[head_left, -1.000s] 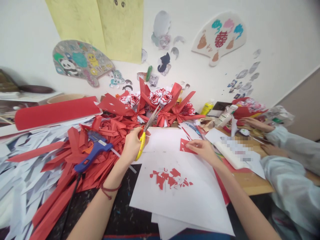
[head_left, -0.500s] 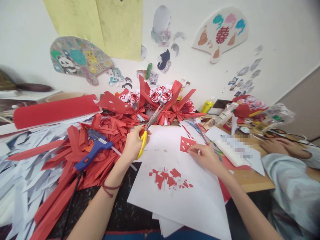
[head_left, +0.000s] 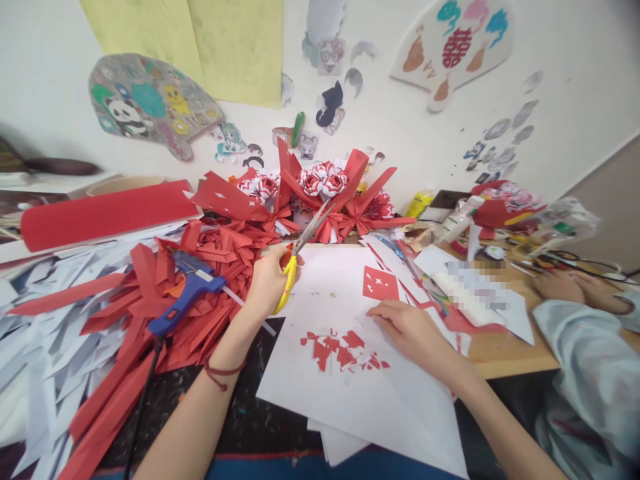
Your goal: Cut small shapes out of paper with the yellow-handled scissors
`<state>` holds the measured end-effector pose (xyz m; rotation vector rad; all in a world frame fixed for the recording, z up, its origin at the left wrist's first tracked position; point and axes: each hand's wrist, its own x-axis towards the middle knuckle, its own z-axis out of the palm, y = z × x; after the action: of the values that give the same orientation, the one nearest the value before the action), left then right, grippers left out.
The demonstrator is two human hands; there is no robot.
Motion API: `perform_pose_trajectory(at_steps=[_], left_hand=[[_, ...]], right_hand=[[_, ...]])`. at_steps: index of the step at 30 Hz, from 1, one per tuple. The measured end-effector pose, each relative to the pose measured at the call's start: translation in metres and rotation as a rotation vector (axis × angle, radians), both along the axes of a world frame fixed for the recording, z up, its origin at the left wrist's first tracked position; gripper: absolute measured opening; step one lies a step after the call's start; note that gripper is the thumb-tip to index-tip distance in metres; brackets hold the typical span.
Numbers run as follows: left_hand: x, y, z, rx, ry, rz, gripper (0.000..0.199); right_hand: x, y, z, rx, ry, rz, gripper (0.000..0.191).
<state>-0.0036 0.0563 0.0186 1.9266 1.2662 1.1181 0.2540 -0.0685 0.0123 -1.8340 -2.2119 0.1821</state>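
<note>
My left hand (head_left: pixel 275 277) is closed round the yellow handles of the scissors (head_left: pixel 287 280), whose blades stand apart and point up and away. My right hand (head_left: pixel 400 323) hovers at or just above the white paper (head_left: pixel 415 407), its fingers loosely bent and pressed together; whether something small is between the fingertips is hidden. Just beyond it lies a red paper square (head_left: pixel 380 285) with small cut-out holes. Red paper scraps (head_left: pixel 343 350) are scattered on the white sheet, left of my right hand.
Folded red strips (head_left: pixel 200 320), white strips (head_left: pixel 45 333) and a blue glue gun (head_left: pixel 187 293) lie at the left. Red-and-white paper flowers (head_left: pixel 324 180) stand at the back. Another person's sleeve (head_left: pixel 580 340) is at the right, near a bottle (head_left: pixel 457 221).
My right hand has let go of the red square and drawn back towards me. The square now lies flat on the paper. The view has shifted slightly.
</note>
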Motion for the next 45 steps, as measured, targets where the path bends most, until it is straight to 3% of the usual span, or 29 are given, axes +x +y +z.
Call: perform_pose_trajectory(at_steps=[6,15,19,22,25,30,36,45], left_hand=[[0.000,-0.001,0.001,-0.001,0.011,0.003,0.020],[0.001,-0.003,0.006,-0.017,0.052,0.015,0.018],[-0.001,-0.001,0.004,-0.026,0.033,0.003,0.016],[-0.001,0.000,0.001,-0.029,0.009,-0.016,0.017],[0.002,-0.002,0.001,-0.043,-0.050,-0.062,0.017],[0.011,-0.013,0.006,-0.185,-0.300,-0.251,0.028],[0.011,-0.019,0.011,-0.272,-0.475,-0.395,0.035],[0.009,-0.018,0.015,-0.228,-0.590,-0.261,0.035]], right_hand=[[0.000,0.000,0.004,-0.003,-0.010,-0.032,0.025],[-0.005,0.016,0.001,-0.012,0.006,0.124,0.016],[-0.004,0.028,0.005,-0.044,0.048,0.123,0.007],[0.002,0.035,0.014,-0.078,0.219,0.096,0.011],[-0.001,0.039,0.026,-0.113,0.543,0.030,0.020],[-0.033,0.046,0.039,-0.188,1.063,-0.038,0.028],[-0.063,0.057,0.038,-0.201,1.243,0.039,0.025],[-0.085,0.063,0.033,-0.099,1.270,0.055,0.025]])
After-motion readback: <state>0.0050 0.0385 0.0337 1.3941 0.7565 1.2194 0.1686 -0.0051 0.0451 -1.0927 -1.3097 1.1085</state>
